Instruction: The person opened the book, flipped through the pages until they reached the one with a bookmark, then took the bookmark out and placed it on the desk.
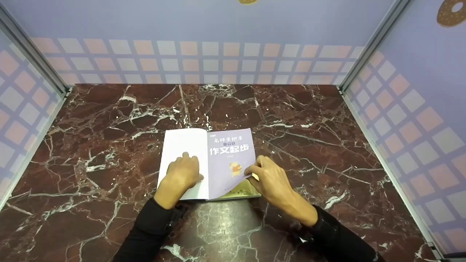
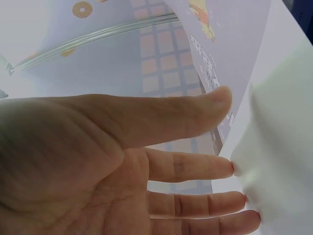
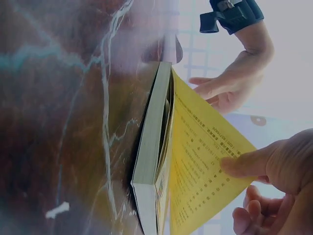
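Observation:
An open book lies on the marbled table, its left side a blank white page. On the right is a purple page with white Chinese lettering and a small yellow bear. My right hand pinches the lower right edge of that page between thumb and fingers and lifts it. Its yellow printed underside shows in the right wrist view, above the thick page block. My left hand rests on the white page, fingertips pressing it, fingers fairly straight in the left wrist view.
Dark red marbled tabletop with white veins surrounds the book. Purple panels with pink and white squares stand behind and at both sides, joined by metal corner posts. Both forearms wear black sleeves.

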{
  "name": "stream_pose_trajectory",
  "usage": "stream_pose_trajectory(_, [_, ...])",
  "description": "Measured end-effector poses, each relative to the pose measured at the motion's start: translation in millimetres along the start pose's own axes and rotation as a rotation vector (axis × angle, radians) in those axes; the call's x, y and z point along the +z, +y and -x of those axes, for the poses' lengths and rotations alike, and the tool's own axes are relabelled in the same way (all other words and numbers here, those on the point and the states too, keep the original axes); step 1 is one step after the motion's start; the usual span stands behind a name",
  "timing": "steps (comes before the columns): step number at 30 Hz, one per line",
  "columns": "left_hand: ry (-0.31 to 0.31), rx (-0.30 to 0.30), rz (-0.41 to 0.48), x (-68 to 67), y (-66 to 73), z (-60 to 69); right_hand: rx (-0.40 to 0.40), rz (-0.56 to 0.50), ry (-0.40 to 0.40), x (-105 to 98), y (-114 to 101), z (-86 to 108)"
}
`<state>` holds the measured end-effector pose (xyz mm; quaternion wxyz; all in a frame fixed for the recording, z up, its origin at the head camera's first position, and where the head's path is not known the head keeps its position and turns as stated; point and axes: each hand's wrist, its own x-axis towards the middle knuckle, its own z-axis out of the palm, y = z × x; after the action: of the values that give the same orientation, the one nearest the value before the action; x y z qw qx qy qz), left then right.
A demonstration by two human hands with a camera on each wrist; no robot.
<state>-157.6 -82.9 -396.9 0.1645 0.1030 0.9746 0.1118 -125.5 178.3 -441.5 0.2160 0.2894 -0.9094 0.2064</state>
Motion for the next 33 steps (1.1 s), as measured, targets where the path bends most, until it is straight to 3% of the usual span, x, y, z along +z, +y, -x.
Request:
stream_pose_trajectory(13, [0.023, 0.007, 0.017, -2.3, -1.6, 1.8, 0.013, -0.011, 0.042, -0.3, -3.2, -0.1])
stream_pose_trajectory(26, [0.025, 0.021, 0.055, -5.0, -4.7, 1.8, 0.177, -0.061, 0.032, 2.0, -6.6, 0.3])
stream_pose_trajectory(33, [0.035, 0.023, 0.055, -6.8, -7.4, 3.1, 0.133, -0.077, 0.009, 1.9, -6.4, -0.2])
